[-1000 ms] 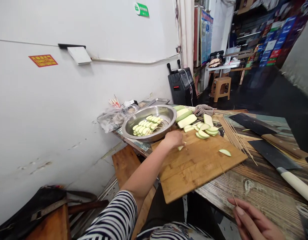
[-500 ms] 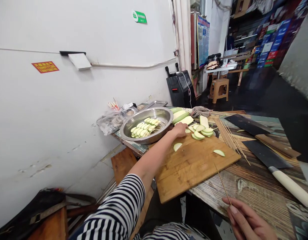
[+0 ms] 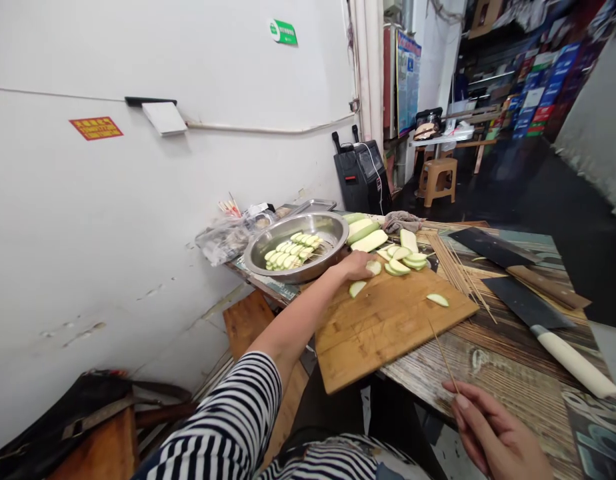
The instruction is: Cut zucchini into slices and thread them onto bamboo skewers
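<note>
My left hand (image 3: 357, 265) reaches over the far left part of the wooden cutting board (image 3: 383, 333), its fingers closed on a zucchini slice (image 3: 373, 267). Beside it lies a pile of cut slices (image 3: 401, 255), with halved zucchini (image 3: 363, 231) behind. One loose slice (image 3: 357, 289) rests just below that hand, another (image 3: 437, 300) near the board's right edge. In my right hand (image 3: 493, 430), a thin bamboo skewer (image 3: 443, 353) is pinched between thumb and fingers, pointing up toward the board. The skewer's tip is bare.
A steel basin (image 3: 258, 265) holding skewered slices (image 3: 294, 251) stands left of the board. Bamboo skewers (image 3: 453, 267) lie to the right, near two cleavers (image 3: 528, 303) (image 3: 493, 248). A grey rag (image 3: 403, 222) and plastic bags (image 3: 223, 237) sit farther back, and the wall (image 3: 113, 253) borders the left.
My left hand has drawn back slightly from the pile with a slice now showing at its fingertips. My right hand keeps the skewer in about the same place. The view has shifted slightly.
</note>
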`<state>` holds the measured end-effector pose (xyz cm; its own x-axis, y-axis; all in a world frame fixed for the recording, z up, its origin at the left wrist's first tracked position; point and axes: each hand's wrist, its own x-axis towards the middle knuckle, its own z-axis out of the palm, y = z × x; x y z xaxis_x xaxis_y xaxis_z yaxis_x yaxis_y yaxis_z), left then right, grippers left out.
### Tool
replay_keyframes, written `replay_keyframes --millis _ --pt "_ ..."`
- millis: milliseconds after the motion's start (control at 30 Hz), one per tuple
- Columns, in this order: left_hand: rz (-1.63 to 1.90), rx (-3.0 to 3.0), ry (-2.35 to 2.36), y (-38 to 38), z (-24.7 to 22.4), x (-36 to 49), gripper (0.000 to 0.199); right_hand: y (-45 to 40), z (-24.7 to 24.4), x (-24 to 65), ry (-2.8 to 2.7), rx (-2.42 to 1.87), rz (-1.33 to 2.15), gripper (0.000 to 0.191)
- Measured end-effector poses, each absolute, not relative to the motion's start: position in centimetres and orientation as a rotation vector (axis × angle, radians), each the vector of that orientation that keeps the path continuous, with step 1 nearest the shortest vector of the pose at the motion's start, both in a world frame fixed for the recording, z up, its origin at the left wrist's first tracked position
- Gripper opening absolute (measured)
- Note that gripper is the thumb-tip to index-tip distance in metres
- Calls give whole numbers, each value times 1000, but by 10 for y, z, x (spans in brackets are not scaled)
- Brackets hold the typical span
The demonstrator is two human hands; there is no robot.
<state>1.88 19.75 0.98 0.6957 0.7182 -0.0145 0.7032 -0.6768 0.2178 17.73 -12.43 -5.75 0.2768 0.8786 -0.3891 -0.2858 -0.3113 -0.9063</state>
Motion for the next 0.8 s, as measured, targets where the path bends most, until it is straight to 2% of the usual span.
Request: replay_keyframes --millis 333,500,733,800 --pt "333 2645 1101 191 3 23 33 -126 -57 176 -636 -1433 1267 53" --pt "320 2589 1099 189 5 23 32 -125 -58 177 -608 -1465 1287 57" --pt "153 2599 1140 183 11 22 27 -125 -62 177 -688 -1440 1261 52" --pt "119 2608 1134 176 11 23 34 -126 -58 173 -702 -1446 1213 51"
